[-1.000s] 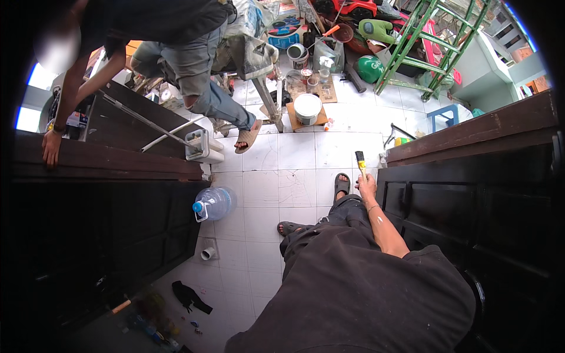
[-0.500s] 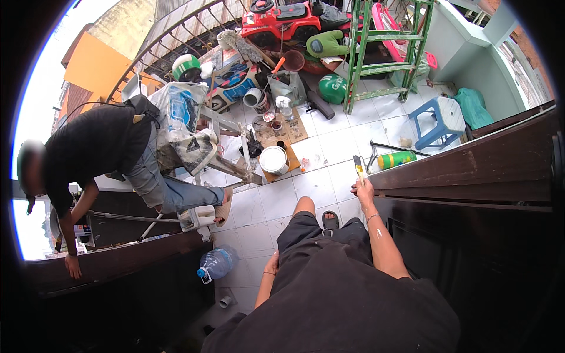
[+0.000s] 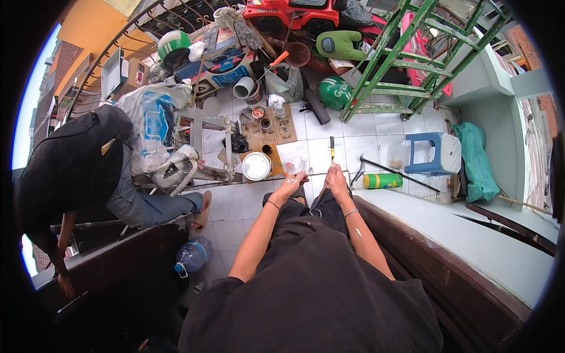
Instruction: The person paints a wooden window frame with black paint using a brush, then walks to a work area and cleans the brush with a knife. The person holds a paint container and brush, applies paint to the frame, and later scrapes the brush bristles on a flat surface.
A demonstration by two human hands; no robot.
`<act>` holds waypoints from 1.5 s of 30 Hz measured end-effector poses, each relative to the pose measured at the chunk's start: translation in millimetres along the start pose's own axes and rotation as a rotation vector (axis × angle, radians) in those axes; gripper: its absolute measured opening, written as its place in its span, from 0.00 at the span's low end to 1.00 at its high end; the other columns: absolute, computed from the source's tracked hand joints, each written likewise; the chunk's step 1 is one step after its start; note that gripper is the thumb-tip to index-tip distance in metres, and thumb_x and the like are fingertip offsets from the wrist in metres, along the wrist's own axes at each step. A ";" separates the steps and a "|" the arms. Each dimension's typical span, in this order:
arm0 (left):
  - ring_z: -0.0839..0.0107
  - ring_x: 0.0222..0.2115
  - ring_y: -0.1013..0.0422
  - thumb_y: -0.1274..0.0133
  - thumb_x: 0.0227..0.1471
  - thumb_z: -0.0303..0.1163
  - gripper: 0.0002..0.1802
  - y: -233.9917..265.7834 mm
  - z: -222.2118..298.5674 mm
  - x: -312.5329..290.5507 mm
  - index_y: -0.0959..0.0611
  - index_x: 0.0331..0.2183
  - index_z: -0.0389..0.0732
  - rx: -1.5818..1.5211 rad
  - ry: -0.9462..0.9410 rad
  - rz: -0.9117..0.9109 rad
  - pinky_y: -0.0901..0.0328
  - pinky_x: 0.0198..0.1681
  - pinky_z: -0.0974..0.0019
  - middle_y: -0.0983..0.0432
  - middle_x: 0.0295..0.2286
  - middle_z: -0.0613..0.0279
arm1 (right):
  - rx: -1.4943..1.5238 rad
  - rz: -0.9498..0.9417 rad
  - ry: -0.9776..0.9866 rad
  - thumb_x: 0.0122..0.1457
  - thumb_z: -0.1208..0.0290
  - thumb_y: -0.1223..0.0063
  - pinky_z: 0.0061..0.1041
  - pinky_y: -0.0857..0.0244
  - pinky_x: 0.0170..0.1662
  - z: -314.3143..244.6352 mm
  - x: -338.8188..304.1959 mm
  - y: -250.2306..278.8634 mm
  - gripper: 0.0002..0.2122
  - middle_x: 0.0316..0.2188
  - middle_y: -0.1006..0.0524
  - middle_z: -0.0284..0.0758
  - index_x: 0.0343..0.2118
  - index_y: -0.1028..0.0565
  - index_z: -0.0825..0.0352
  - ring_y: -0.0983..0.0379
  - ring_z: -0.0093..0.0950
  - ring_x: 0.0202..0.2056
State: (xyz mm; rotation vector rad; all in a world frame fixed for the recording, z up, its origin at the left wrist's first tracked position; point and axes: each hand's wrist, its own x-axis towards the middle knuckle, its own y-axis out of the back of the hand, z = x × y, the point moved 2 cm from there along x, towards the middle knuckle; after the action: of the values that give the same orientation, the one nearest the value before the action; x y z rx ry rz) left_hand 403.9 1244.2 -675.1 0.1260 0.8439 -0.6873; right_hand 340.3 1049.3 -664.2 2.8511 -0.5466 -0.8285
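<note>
Upright in front of me, a paintbrush (image 3: 332, 154) with a yellow handle and dark tip is gripped in my right hand (image 3: 336, 181). My left hand (image 3: 291, 185) is beside it, fingers stretched toward the right and no object visible in them. White smears mark my skin. Just beyond the left hand, a crumpled clear plastic piece (image 3: 296, 164) lies on the tiles. A white-lidded bucket (image 3: 257, 166) stands on cardboard to the left, near a small open can (image 3: 265, 123) and a clear bottle (image 3: 276, 105).
At left a person (image 3: 76, 159) bends over beside a plastic-draped stand (image 3: 156, 120). A green ladder (image 3: 406, 76) rises at far right, near a blue stool (image 3: 435, 154). A green helmet (image 3: 334, 92), green-yellow cylinder (image 3: 382, 180) and water jug (image 3: 194, 254) sit on the floor.
My left hand has come up from my side to the middle, beside the right. The right hand has moved left with the paintbrush. My view has shifted, with the doorway edge now lower right.
</note>
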 end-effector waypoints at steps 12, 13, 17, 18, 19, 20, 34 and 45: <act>0.67 0.49 0.29 0.56 0.66 0.51 0.27 -14.1 142.6 183.2 0.30 0.57 0.43 -0.428 -0.085 0.226 0.31 0.50 0.61 0.26 0.48 0.61 | -0.445 -0.469 0.212 0.68 0.42 0.90 0.52 0.36 0.47 -76.1 235.9 -3.9 0.39 0.31 0.23 0.62 0.46 0.31 0.77 0.28 0.61 0.40; 0.71 0.46 0.28 0.57 0.67 0.47 0.24 -9.6 147.5 189.9 0.29 0.57 0.43 -0.428 -0.078 0.302 0.31 0.48 0.64 0.25 0.46 0.62 | -0.484 -0.533 0.203 0.68 0.42 0.90 0.52 0.35 0.47 -94.9 245.5 -3.9 0.39 0.30 0.23 0.61 0.46 0.31 0.77 0.27 0.61 0.40; 0.72 0.46 0.29 0.59 0.68 0.41 0.21 -0.8 128.2 222.7 0.25 0.53 0.38 -0.437 -0.248 0.484 0.35 0.50 0.67 0.24 0.45 0.63 | -0.668 -0.658 0.252 0.68 0.42 0.90 0.54 0.35 0.46 -130.3 264.3 -8.4 0.35 0.29 0.24 0.61 0.47 0.33 0.72 0.28 0.63 0.38; 0.72 0.46 0.29 0.58 0.68 0.42 0.21 -4.7 131.8 226.4 0.25 0.54 0.38 -0.454 -0.235 0.507 0.35 0.50 0.66 0.24 0.45 0.62 | -0.673 -0.697 0.243 0.68 0.42 0.90 0.55 0.36 0.45 -127.6 268.3 -6.6 0.34 0.30 0.24 0.63 0.49 0.35 0.70 0.29 0.64 0.38; 0.71 0.47 0.29 0.58 0.68 0.42 0.21 -7.2 134.8 228.9 0.26 0.54 0.38 -0.469 -0.220 0.529 0.35 0.51 0.66 0.24 0.46 0.61 | -0.660 -0.713 0.255 0.68 0.42 0.89 0.56 0.37 0.45 -127.0 277.2 -4.8 0.34 0.32 0.25 0.63 0.49 0.35 0.69 0.29 0.63 0.39; 0.71 0.46 0.27 0.57 0.68 0.42 0.20 -1.9 141.7 239.5 0.25 0.52 0.38 -0.551 -0.218 0.505 0.33 0.50 0.67 0.23 0.43 0.60 | -0.647 -0.740 0.244 0.68 0.42 0.89 0.55 0.36 0.45 -126.4 289.5 -2.7 0.35 0.32 0.24 0.62 0.46 0.32 0.71 0.29 0.62 0.39; 0.81 0.23 0.31 0.62 0.69 0.37 0.13 129.9 110.9 238.8 0.30 0.49 0.43 -0.729 0.007 0.799 0.38 0.23 0.76 0.27 0.31 0.66 | -0.206 -0.096 -0.238 0.70 0.54 0.65 0.23 0.33 0.29 -68.2 445.0 79.0 0.22 0.27 0.21 0.38 0.44 0.26 0.72 0.23 0.25 0.23; 0.79 0.20 0.33 0.58 0.67 0.37 0.11 46.9 25.2 163.9 0.23 0.40 0.43 -0.900 0.287 1.282 0.35 0.24 0.73 0.25 0.26 0.66 | -0.950 -0.571 -0.388 0.64 0.64 0.56 0.30 0.29 0.17 -12.1 504.5 84.9 0.17 0.24 0.20 0.42 0.46 0.27 0.74 0.21 0.33 0.19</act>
State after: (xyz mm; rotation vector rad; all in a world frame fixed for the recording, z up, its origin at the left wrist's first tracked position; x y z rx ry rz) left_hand 524.8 1188.0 -784.4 -0.0655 1.0637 0.9422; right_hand 716.7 782.0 -885.1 1.9427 0.5525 -1.2799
